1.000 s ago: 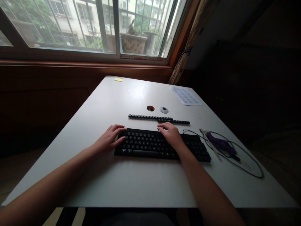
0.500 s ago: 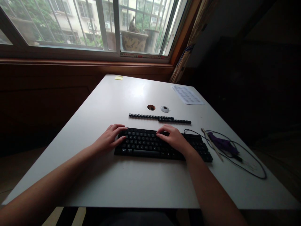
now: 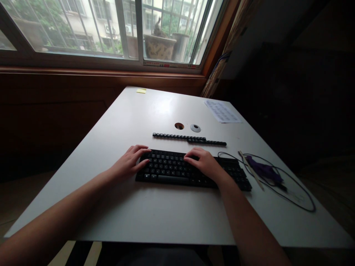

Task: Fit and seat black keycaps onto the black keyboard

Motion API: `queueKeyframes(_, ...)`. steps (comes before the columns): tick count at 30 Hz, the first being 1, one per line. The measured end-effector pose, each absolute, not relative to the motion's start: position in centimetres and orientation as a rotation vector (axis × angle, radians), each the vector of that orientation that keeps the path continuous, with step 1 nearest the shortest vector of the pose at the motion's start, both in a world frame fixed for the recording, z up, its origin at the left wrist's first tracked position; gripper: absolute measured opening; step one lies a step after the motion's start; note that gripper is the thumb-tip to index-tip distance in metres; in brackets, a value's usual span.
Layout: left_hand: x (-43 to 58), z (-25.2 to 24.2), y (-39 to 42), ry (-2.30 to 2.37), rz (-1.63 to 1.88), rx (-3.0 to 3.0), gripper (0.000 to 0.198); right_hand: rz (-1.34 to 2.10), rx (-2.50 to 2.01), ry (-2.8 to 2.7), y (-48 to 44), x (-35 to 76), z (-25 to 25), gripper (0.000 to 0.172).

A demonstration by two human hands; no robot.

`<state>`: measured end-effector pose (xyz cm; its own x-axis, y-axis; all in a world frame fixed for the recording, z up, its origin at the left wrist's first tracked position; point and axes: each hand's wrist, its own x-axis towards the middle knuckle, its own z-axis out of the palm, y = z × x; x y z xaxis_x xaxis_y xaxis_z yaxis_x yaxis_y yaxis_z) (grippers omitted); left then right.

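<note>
A black keyboard (image 3: 169,171) lies flat on the white table (image 3: 155,214). At its left end is my left hand (image 3: 133,160), fingers apart, thumb over the left keys and fingertips at the upper left corner. My right hand (image 3: 201,162) rests over the keyboard right of the middle, thumb and fingers bent close together at the upper keys; whether a small thing is between them is hidden. Behind the keyboard, several loose black keycaps stand in two rows, a left row (image 3: 174,136) and a right row (image 3: 213,142).
On the right lie a thin stick (image 3: 252,171), a purple cloth (image 3: 262,170) and a looped black cable (image 3: 301,183). Farther back are a table hole (image 3: 179,126), a grey round cover (image 3: 195,128), a printed sheet (image 3: 222,111) and a yellow note (image 3: 141,90).
The view has shifted slightly. My right hand has moved a touch to the left over the keyboard; my left hand keeps its place at the left end.
</note>
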<state>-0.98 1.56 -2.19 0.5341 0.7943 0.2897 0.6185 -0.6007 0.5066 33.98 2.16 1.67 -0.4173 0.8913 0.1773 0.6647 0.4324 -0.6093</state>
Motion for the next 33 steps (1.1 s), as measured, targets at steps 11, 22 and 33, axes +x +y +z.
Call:
queueKeyframes(11,-0.98,-2.25,1.64,1.162,0.716,2.447,0.035,0.652,-1.308,-2.22,2.2,34.13,1.57,0.011)
queueKeyframes(22,-1.04,-2.24,1.61,1.158,0.717,2.438,0.034,0.658,-1.337,-2.19,2.12,34.15,1.92,0.011)
queueKeyframes(33,-0.95,-2.04,1.54,1.159,0.725,2.424,0.033,0.617,-1.337,-2.207,2.44,33.85,1.25,0.014)
